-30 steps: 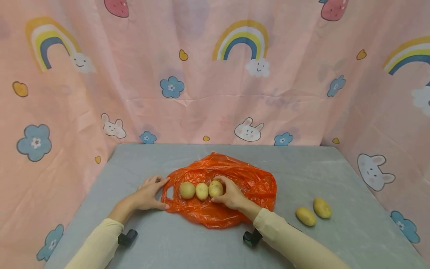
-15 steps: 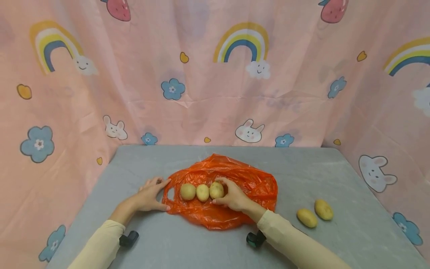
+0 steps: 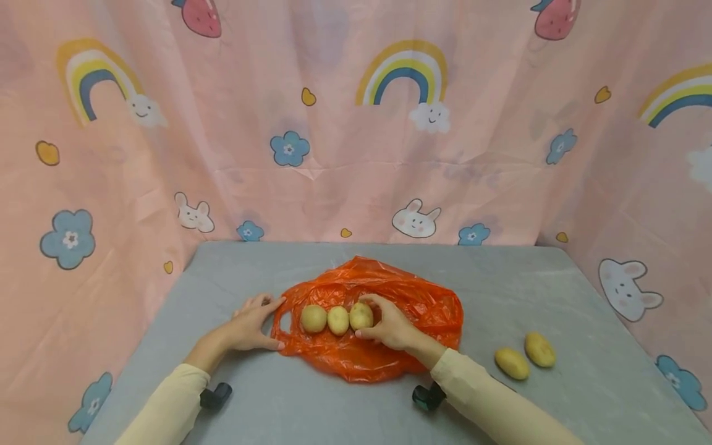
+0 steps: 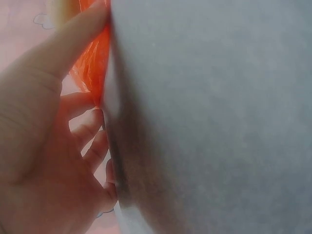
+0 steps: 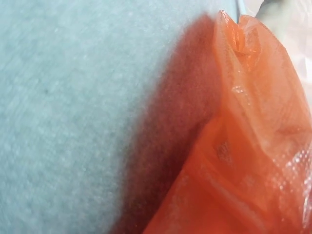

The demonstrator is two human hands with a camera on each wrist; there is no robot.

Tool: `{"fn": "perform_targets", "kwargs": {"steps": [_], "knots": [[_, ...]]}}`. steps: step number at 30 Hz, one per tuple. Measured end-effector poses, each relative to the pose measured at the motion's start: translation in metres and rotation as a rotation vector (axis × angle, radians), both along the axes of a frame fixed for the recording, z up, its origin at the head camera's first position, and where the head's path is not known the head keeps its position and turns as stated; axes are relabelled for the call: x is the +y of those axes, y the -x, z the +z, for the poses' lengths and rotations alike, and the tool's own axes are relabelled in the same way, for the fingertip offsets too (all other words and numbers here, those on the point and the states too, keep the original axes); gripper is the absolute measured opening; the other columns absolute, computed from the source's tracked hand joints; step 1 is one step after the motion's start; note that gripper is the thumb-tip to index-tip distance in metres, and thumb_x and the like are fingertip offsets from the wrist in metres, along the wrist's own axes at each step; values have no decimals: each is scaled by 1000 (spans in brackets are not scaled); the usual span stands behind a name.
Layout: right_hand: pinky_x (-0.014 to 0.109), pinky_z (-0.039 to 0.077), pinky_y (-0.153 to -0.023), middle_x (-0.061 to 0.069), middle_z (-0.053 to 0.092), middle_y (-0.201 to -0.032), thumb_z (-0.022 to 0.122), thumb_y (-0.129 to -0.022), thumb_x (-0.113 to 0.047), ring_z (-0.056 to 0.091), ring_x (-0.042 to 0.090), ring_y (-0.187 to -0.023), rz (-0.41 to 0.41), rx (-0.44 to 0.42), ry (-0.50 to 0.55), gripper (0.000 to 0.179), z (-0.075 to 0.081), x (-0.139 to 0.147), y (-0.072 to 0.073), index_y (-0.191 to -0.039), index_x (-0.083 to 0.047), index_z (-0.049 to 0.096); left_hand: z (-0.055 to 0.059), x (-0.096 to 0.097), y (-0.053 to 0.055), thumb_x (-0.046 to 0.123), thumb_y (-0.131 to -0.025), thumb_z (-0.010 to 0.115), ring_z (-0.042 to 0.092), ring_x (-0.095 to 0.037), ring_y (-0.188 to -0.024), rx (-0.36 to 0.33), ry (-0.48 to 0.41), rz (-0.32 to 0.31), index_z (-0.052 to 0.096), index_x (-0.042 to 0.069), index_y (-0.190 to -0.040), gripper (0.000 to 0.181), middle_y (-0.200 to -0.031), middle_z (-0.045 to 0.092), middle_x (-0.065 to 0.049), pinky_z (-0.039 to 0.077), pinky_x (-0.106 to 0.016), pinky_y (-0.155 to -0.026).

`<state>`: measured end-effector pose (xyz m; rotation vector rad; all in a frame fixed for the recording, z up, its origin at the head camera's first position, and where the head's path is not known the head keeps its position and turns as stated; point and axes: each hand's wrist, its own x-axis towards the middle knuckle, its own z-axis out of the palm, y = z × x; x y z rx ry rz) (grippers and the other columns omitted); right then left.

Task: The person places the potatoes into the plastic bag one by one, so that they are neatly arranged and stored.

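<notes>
Three potatoes lie in a row on a crumpled orange plastic bag (image 3: pixel 423 309) in the head view: a left one (image 3: pixel 314 319), a middle one (image 3: pixel 338 321) and a right one (image 3: pixel 361 316). My right hand (image 3: pixel 392 324) holds the right potato, thumb at its near side and fingers at its far side. At the bag's left end, my left hand (image 3: pixel 250 324) spreads its thumb and fingers, tips touching the bag beside its handle hole. The left wrist view shows the thumb (image 4: pixel 73 41) on the orange film (image 4: pixel 92 66). Only bag and table show in the right wrist view.
Two more potatoes, one nearer (image 3: pixel 512 363) and one farther (image 3: pixel 539 350), lie on the grey table (image 3: pixel 267 402) to the right of the bag. A pink printed curtain (image 3: pixel 334 185) hangs behind and along both sides.
The head view has shifted slightly, so everything sits a little lower and further right. Both hands keep their places on the bag and the right potato.
</notes>
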<state>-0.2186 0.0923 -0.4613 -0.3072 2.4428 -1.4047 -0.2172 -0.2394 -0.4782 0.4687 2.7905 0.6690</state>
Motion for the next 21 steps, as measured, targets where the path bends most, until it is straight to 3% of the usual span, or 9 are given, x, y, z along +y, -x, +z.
{"fn": "perform_targets", "kwargs": {"steps": [9,13,17,19,21], "knots": [[34,56,-62,22,52,-137,80,-86,-9,60,21,-70,31,-29,32,62,9,7,1,-141,-7,52,1,-1,0,48,-74,87,39,-37,-130,6,5,0,38,10,-156,103,-150,39,-18,35,-61,-97],[39,56,-77,20,54,-136,81,-86,-14,62,29,-97,30,1,-1,61,14,10,1,-140,-7,53,2,-1,0,47,-74,87,39,-39,-131,-1,4,3,38,9,-156,103,-151,38,-19,35,-62,-98],[47,51,-95,20,54,-139,82,-86,-20,53,35,-124,28,32,-42,64,17,14,1,-141,-7,53,3,0,-1,47,-74,87,39,-39,-131,-4,7,3,38,9,-156,103,-152,38,-20,35,-62,-98],[49,51,-97,20,53,-141,82,-86,-22,53,35,-125,31,28,-44,65,19,16,0,-142,-7,52,3,0,-1,47,-74,87,39,-38,-130,-1,10,-1,38,9,-156,103,-151,39,-19,36,-61,-97],[46,53,-93,22,52,-142,82,-86,-23,61,34,-112,30,18,-37,67,21,19,-1,-143,-7,51,3,1,-1,47,-74,87,40,-37,-129,2,12,-3,38,9,-157,103,-150,39,-19,37,-59,-95]]}}
